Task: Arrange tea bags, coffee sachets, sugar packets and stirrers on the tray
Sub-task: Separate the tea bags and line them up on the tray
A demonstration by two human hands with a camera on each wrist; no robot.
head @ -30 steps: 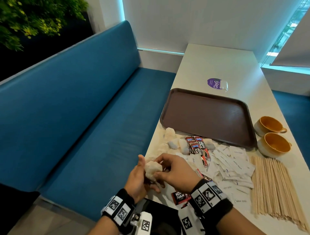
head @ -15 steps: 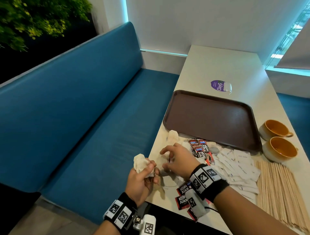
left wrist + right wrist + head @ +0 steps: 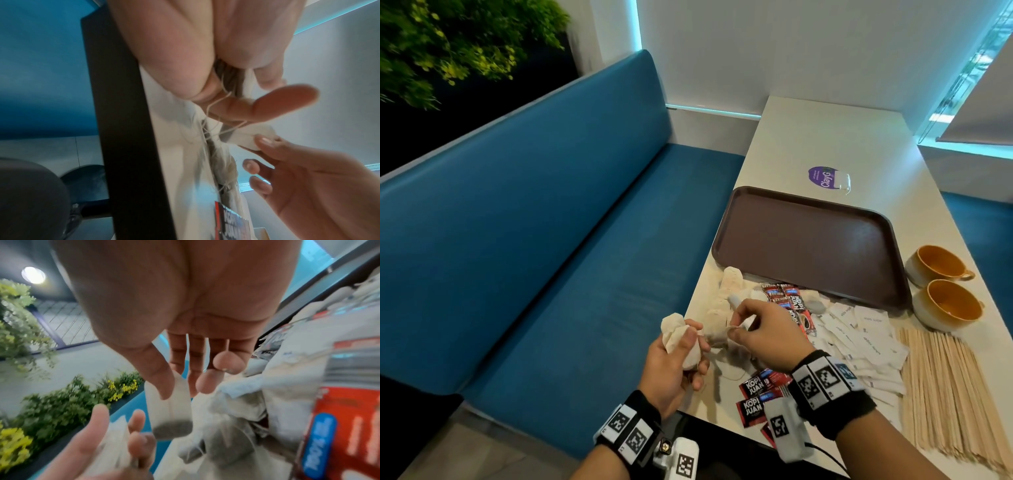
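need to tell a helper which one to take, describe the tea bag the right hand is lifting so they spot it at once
Start at the brown tray on the white table and come toward the near edge, past the loose tea bags. There the right hand pinches one tea bag by its top, beside the left hand. It alone hangs clear of the table, dark tea settled at its bottom.
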